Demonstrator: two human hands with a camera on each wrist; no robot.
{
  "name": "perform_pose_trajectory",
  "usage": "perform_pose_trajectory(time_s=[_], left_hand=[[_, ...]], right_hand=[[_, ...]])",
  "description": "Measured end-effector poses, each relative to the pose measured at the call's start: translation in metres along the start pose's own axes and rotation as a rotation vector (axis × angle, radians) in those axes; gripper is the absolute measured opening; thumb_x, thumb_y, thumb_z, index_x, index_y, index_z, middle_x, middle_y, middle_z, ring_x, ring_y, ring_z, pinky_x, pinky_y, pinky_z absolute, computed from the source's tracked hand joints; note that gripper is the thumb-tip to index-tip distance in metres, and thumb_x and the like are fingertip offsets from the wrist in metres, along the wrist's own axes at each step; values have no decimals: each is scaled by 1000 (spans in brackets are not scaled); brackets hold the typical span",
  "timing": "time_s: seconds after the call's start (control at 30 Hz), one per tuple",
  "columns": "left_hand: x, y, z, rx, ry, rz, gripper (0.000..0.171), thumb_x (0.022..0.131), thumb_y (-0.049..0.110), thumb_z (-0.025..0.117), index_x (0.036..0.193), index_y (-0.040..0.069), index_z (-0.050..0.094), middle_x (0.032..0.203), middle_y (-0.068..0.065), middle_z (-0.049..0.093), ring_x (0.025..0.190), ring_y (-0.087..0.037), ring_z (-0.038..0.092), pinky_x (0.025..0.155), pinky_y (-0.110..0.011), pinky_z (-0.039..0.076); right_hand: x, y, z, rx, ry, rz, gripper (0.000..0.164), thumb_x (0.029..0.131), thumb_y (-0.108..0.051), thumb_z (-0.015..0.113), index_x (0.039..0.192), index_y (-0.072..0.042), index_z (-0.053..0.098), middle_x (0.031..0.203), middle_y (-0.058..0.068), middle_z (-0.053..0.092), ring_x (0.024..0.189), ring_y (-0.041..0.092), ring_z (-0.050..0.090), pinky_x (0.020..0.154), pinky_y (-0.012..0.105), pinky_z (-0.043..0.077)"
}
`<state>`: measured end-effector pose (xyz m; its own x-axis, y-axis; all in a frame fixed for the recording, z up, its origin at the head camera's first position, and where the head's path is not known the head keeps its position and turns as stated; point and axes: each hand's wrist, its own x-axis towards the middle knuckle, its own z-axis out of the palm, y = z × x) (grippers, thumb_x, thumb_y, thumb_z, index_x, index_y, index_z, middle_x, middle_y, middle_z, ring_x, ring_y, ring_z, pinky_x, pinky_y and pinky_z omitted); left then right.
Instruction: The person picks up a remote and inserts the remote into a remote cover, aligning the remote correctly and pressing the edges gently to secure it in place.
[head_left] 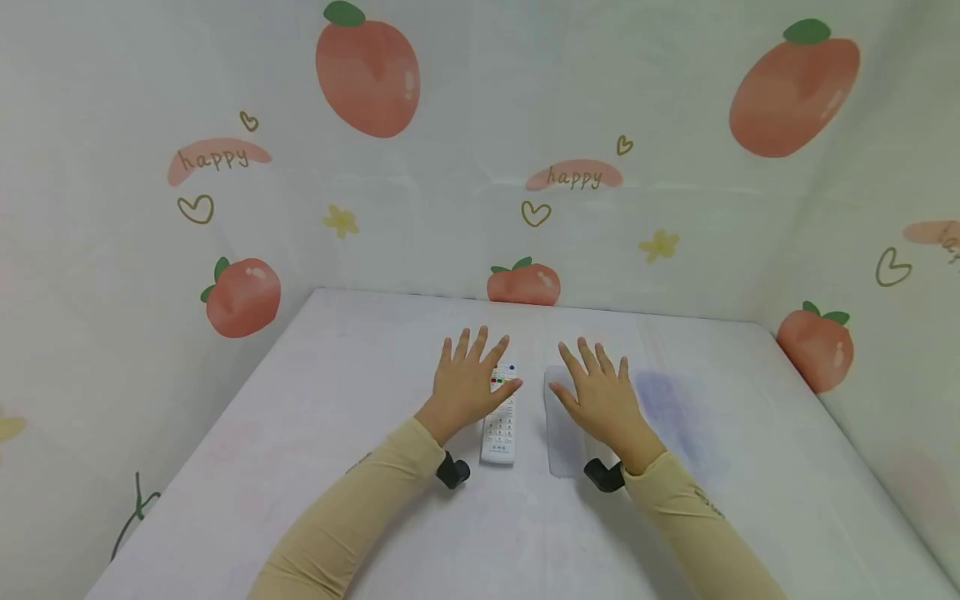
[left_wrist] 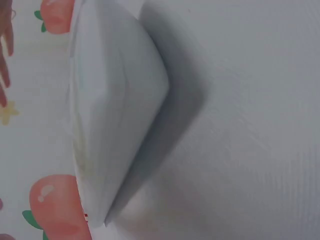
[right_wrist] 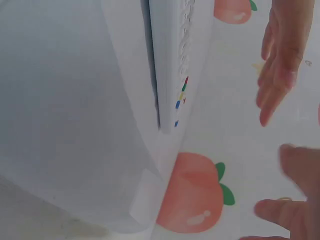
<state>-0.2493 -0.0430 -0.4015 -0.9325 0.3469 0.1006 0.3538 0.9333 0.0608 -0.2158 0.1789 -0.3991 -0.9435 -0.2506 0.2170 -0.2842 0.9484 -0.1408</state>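
A white remote control (head_left: 498, 437) with rows of small buttons lies lengthwise on the table, and its coloured keys show in the right wrist view. To its right is a flat, pale grey, pouch-like piece (head_left: 562, 442). My left hand (head_left: 468, 387) is held over the far part of the remote, fingers spread, the thumb crossing it in the head view. Over the pale piece, my right hand (head_left: 603, 404) is likewise spread, with nothing in it. Close up in the left wrist view, a pale, bulging form (left_wrist: 120, 95) casts a shadow on the table.
The white-covered table (head_left: 360, 367) meets a white cloth backdrop (head_left: 450, 183) printed with peaches, hearts and "happy". A faint bluish patch (head_left: 667, 408) marks the table right of my right hand. A black mount (head_left: 453, 472) sits under my left wrist, another (head_left: 603, 476) under the right.
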Motion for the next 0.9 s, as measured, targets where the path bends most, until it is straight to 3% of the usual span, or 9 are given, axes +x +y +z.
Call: perform_pose_trajectory(time_s=[0.1,0.2,0.3,0.37,0.53,0.63,0.8,0.9], left_hand=[[1,1,-3,-38,-7,15,65,95,59,47,149,23,39,149,-10,44,138,-32,40,114,-49,31],[1,2,-7,-107,-30,-2,50,95,46,56,134,16,56,124,-7,64,108,-25,63,87,-41,54],[2,3,-10,-151,-64,-37,39,95,40,59,123,14,64,107,-4,70,80,-16,63,61,-33,53],[3,3,-10,-156,-79,-48,36,95,39,58,121,14,65,104,-3,70,74,-13,59,57,-29,50],[2,2,-11,-181,-83,-58,34,95,38,59,119,15,66,102,-2,71,75,-13,59,58,-30,50],[0,1,-12,-242,-91,-68,35,93,36,62,121,15,65,110,-4,70,86,-17,64,65,-34,53],[-2,-3,-13,-493,-147,-62,40,90,34,68,125,15,62,123,-9,65,107,-24,63,84,-41,53],[-2,-7,-12,-620,-150,-74,44,89,32,70,127,13,61,127,-11,63,114,-26,60,90,-44,52]], right_hand=[[0,1,-1,8,24,-30,53,97,-38,57,140,-7,49,140,22,50,127,43,49,103,65,35],[-1,1,-1,32,4,-30,44,96,-33,60,131,-6,57,126,18,63,108,37,63,88,54,51],[-1,0,-1,57,-32,-11,38,96,-31,60,126,-8,60,115,14,68,94,30,68,71,45,56],[-1,0,0,68,-47,0,35,96,-31,59,124,-8,61,110,12,70,89,27,68,66,42,55],[0,-2,1,147,-53,25,31,97,-28,59,121,-9,62,101,8,72,86,23,68,65,39,54],[2,-4,2,287,-68,52,36,97,-27,58,128,-8,58,108,10,70,95,25,68,75,42,55],[4,-9,7,593,-118,98,53,99,-32,56,146,-13,40,131,17,58,116,33,60,94,50,50],[5,-14,13,707,-136,119,57,98,-33,56,149,-15,36,137,18,53,121,35,57,96,51,49]])
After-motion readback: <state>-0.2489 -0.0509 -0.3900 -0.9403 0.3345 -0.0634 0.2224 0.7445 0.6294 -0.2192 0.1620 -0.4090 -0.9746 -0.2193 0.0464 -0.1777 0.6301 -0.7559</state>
